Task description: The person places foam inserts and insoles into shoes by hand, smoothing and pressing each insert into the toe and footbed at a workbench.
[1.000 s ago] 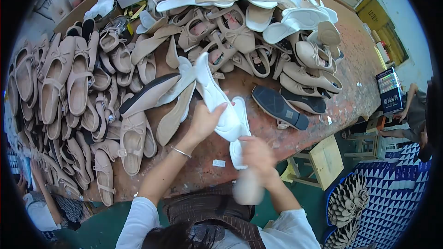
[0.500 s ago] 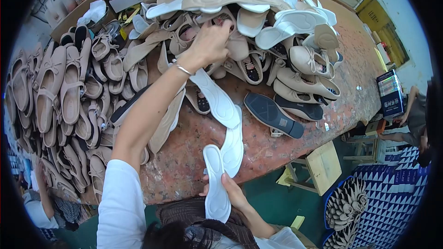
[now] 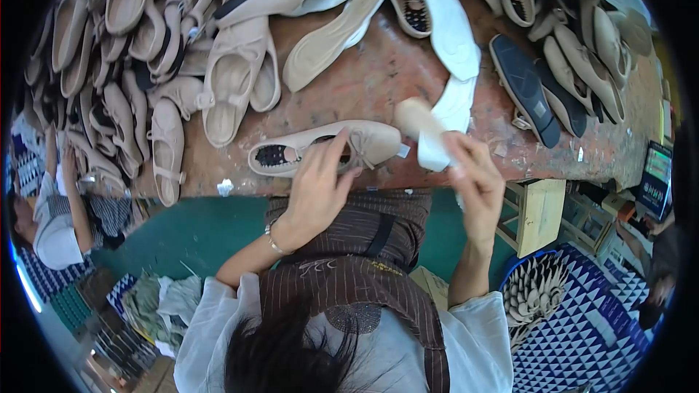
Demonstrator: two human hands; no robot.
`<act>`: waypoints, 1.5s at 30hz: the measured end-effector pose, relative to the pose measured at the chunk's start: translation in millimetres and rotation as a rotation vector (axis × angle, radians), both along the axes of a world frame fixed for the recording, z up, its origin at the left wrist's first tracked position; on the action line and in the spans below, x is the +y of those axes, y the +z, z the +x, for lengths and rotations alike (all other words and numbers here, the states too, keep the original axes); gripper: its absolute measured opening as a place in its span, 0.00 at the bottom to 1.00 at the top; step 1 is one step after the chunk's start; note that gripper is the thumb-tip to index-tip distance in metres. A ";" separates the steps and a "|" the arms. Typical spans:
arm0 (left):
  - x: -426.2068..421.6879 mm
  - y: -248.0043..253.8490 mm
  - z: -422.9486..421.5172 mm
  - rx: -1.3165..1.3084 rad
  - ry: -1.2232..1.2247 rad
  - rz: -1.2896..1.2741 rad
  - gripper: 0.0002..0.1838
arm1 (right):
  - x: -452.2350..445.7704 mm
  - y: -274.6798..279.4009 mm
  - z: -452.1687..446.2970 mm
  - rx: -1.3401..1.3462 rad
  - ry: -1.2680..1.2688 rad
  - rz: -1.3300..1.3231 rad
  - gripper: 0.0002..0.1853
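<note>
A beige shoe with a bow (image 3: 378,143) lies on its sole near the table's front edge, toe to the right. My left hand (image 3: 318,188) rests on it, fingers over its opening and apart. To the right, my right hand (image 3: 477,182) pinches a blurred insole (image 3: 429,138), beige on one part and white on another. Beyond that hand, white insoles (image 3: 453,36) lie overlapping on the table. A beige insole (image 3: 324,47) lies to their left.
Many beige shoes (image 3: 233,80) are piled at the left of the table (image 3: 349,102). Dark-soled shoes (image 3: 526,87) lie at the right. A wooden stool (image 3: 540,217) stands below the right edge. Other people are at the far left (image 3: 58,225) and far right.
The view has tilted down. My left hand has come back from the pile, and a beige shoe now lies before me. My right hand's insole has moved up over the table.
</note>
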State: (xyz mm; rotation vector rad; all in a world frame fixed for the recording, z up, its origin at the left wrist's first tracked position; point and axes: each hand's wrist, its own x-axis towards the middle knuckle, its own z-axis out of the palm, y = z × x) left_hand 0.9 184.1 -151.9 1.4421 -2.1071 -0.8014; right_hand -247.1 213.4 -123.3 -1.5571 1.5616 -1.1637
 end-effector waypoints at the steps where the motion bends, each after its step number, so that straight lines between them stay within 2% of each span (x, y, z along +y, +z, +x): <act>1: 9.7 -0.4 16.8 0.049 0.028 -0.202 0.26 | -2.7 9.6 12.4 0.116 0.094 0.044 0.16; 2: 18.8 -0.7 36.2 0.014 0.110 -0.317 0.23 | -3.6 11.9 25.6 0.269 0.166 -0.002 0.17; 4: 23.7 7.6 68.1 -0.212 0.360 -0.329 0.24 | -8.1 0.1 43.6 0.417 0.273 -0.050 0.17; 7: 10.2 -15.4 98.2 -0.283 0.589 -0.031 0.24 | -21.4 -11.7 66.9 0.503 0.381 -0.087 0.16; 10: 8.1 -33.5 96.7 -0.003 0.538 0.154 0.31 | -36.7 -27.0 92.2 0.428 0.452 -0.124 0.15; 11: 8.5 -42.5 99.7 0.013 0.504 0.088 0.36 | -39.9 -32.3 101.3 0.414 0.453 -0.132 0.14; 14: 7.1 -38.5 104.6 0.070 0.455 0.164 0.39 | -45.9 -46.8 121.7 0.312 0.514 -0.082 0.13; 20: 5.0 -37.3 109.6 0.213 0.456 0.253 0.41 | -53.3 -62.2 148.9 0.231 0.599 0.023 0.13; 23: 4.6 -41.5 113.0 0.207 0.456 0.268 0.38 | -54.6 -67.2 156.3 0.194 0.560 -0.015 0.12; 26: 1.0 -49.1 112.3 0.261 0.501 0.189 0.28 | -53.5 -73.1 159.4 0.258 0.550 -0.048 0.11; 29: -7.2 -59.0 112.4 0.365 0.649 0.353 0.16 | -50.0 -70.2 157.7 0.390 0.596 -0.053 0.14; 32: -11.5 -59.9 110.3 0.462 0.699 0.361 0.08 | -46.6 -63.7 157.6 0.451 0.672 -0.060 0.18; 36: -14.1 -65.2 114.2 0.300 0.627 0.258 0.04 | -48.3 -73.2 168.8 0.421 0.860 -0.107 0.22; 37: -16.6 -61.8 114.2 0.258 0.607 0.243 0.04 | -51.7 -72.1 168.6 0.483 0.867 -0.121 0.22; 40: -21.9 -56.3 114.8 0.206 0.558 0.236 0.05 | -42.1 -60.3 170.5 0.530 0.792 -0.070 0.23; 44: -22.0 -55.8 117.4 0.141 0.511 0.212 0.06 | -19.2 -52.3 145.7 0.752 0.585 -0.030 0.18; 45: -22.1 -56.6 118.3 0.107 0.503 0.169 0.06 | -20.3 -50.9 146.9 0.738 0.584 -0.028 0.17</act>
